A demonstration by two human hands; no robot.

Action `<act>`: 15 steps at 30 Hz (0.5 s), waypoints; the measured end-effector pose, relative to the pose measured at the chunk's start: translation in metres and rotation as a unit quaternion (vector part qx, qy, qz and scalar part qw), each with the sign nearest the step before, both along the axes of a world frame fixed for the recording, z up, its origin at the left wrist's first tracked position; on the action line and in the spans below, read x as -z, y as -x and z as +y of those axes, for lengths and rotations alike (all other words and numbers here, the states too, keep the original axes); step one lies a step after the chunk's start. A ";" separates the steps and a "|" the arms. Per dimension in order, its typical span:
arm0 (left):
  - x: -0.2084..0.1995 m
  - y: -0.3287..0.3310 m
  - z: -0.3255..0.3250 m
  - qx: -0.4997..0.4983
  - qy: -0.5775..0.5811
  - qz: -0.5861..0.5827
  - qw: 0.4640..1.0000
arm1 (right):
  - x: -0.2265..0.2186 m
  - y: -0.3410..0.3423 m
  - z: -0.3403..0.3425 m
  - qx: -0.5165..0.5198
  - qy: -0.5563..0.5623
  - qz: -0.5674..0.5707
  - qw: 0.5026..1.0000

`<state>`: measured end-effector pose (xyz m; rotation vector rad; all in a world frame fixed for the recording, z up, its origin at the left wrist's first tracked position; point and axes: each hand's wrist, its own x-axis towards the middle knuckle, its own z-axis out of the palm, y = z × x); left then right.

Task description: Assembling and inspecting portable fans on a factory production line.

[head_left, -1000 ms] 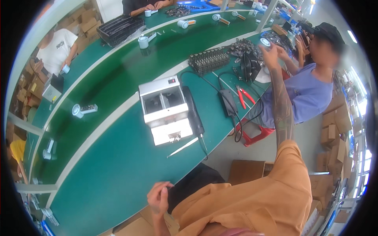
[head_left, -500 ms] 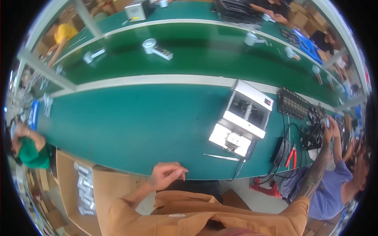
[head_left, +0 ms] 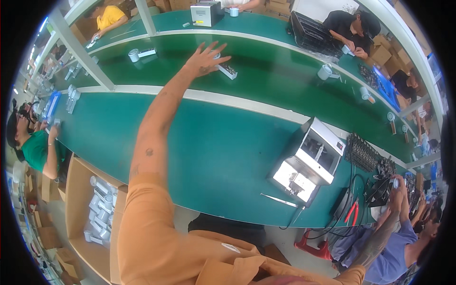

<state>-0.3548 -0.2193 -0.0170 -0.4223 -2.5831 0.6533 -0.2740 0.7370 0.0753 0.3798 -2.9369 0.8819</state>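
Note:
My left hand (head_left: 205, 61) reaches far forward over the green belt, fingers spread, palm down. Under and beside it lies a pale grey part with a round cup end and a rectangular arm (head_left: 228, 72) holding small dark pieces. The hand partly covers the cup; whether they touch I cannot tell. Off to the right stretches my tattooed right forearm, its hand (head_left: 395, 202) beside a co-worker's hands. A small pale round part (head_left: 395, 183) shows at those hands. They overlap, so who holds it is unclear, and my right fingers are hidden.
A silver-white machine (head_left: 316, 154) stands on the green table, with tweezers (head_left: 280, 200), red-handled pliers (head_left: 352, 212) and cables nearby. More grey parts (head_left: 325, 72) lie along the belt. A cardboard box (head_left: 78, 190) of similar parts is at lower left. Co-workers sit around.
My left hand has gone from the table's front edge out over the belt, its curled fingers now spread. My view has shifted. My right arm still stretches to the right.

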 end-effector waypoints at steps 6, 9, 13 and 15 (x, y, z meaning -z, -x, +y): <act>0.012 0.038 -0.006 0.070 -0.024 -0.094 0.993 | -0.013 -0.050 -0.003 0.098 0.099 0.024 0.990; 0.011 0.050 0.006 -0.021 -0.064 -0.137 0.988 | -0.054 -0.107 0.095 0.324 -0.081 0.271 0.903; 0.008 0.000 -0.023 -0.012 -0.156 0.021 0.987 | -0.078 -0.173 -0.200 0.233 0.152 0.417 0.865; 0.003 -0.017 -0.002 0.063 -0.269 0.086 0.957 | -0.043 -0.223 -0.268 0.094 0.230 0.147 0.958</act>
